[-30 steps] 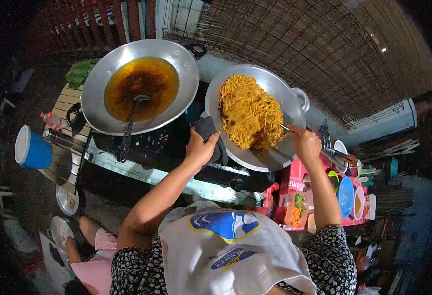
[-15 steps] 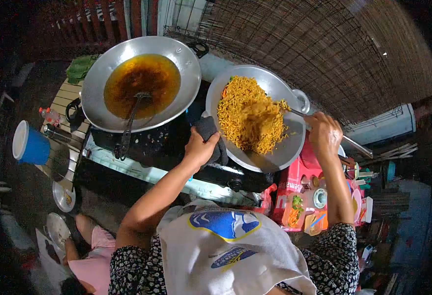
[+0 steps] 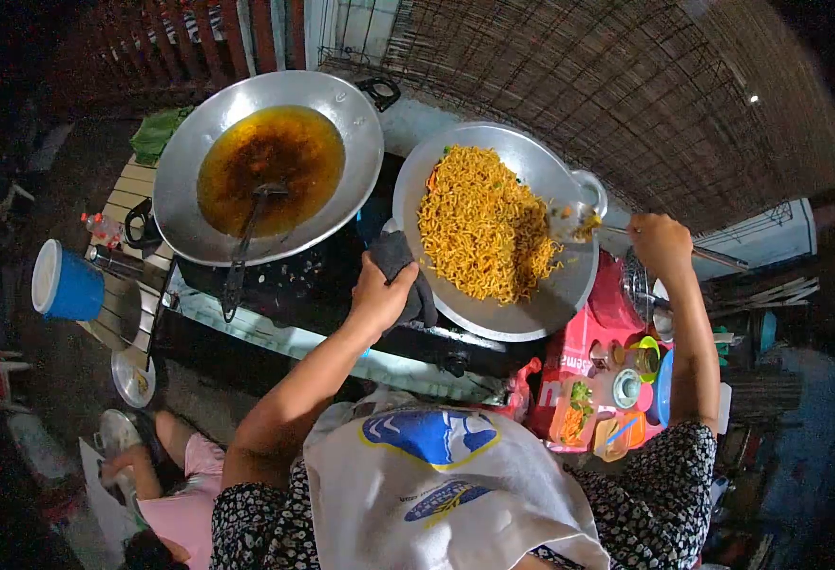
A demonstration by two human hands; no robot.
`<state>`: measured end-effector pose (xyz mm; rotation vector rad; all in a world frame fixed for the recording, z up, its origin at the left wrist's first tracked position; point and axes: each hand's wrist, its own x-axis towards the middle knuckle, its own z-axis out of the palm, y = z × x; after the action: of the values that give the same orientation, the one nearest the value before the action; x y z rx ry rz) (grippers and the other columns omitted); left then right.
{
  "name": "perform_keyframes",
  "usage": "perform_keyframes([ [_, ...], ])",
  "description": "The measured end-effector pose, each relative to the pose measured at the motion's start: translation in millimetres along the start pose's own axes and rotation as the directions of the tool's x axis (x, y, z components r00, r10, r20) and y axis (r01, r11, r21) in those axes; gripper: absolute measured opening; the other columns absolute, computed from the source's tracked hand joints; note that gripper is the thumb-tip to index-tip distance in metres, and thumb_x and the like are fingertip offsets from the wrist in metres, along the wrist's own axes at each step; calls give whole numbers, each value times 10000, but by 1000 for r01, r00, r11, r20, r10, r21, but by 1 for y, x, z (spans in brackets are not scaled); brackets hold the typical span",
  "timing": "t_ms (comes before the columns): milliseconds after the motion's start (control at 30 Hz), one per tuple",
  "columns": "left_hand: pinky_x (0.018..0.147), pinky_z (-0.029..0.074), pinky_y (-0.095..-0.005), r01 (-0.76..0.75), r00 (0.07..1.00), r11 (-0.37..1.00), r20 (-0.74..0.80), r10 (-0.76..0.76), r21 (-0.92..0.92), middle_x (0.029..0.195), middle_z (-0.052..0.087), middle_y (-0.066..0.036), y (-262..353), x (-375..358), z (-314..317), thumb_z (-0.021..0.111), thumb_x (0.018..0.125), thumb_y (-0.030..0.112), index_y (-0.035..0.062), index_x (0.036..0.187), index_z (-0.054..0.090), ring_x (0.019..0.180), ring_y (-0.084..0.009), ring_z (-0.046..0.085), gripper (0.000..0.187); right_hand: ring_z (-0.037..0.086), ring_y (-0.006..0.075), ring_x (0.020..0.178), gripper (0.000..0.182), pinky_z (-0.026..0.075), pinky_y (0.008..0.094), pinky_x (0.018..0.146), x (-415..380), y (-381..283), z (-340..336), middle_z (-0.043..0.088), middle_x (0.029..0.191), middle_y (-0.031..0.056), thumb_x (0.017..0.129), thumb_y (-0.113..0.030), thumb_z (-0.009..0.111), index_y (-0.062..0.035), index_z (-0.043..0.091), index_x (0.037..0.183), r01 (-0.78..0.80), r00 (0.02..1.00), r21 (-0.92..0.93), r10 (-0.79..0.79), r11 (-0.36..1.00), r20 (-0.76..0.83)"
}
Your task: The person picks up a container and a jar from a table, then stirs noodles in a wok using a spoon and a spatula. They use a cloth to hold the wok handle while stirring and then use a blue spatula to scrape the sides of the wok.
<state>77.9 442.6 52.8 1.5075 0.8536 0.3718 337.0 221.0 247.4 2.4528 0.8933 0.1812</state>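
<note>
A wide metal wok [image 3: 569, 285] full of yellow noodles [image 3: 479, 223] sits on the black stove [image 3: 294, 285]. At its near left rim my left hand [image 3: 379, 294] grips a dark cloth [image 3: 395, 255]. My right hand [image 3: 662, 245] is closed around the handle of a metal spatula [image 3: 617, 229], whose blade lies at the right side of the noodles, inside the wok wall. To the left stands a second wok [image 3: 351, 123] with orange-brown oil, and a black slotted ladle [image 3: 237, 271] rests in it.
Tubs of vegetables [image 3: 574, 418] and other small containers stand on a red cloth [image 3: 569, 361] at the right. A blue bucket [image 3: 67, 282] is on slats at the left. Another person in pink [image 3: 180, 518] is at the lower left. Woven screening rises behind the stove.
My right hand has moved right and slightly up with the spatula, drawing its blade from the middle of the noodles to their right edge. My left hand keeps its grip on the cloth.
</note>
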Motion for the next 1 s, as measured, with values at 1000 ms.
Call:
perform_keyframes([
  [1000, 894, 376, -364, 21, 1000, 1000, -15, -22, -23, 1121, 509, -215, -16, 9, 3, 601, 713, 376, 6, 1210, 331, 1051, -340, 495, 676, 612, 250, 652, 132, 478, 350, 562, 18, -10, -8, 628, 726, 67, 705, -253, 610, -180, 663, 802, 168, 921, -2, -158, 986, -355],
])
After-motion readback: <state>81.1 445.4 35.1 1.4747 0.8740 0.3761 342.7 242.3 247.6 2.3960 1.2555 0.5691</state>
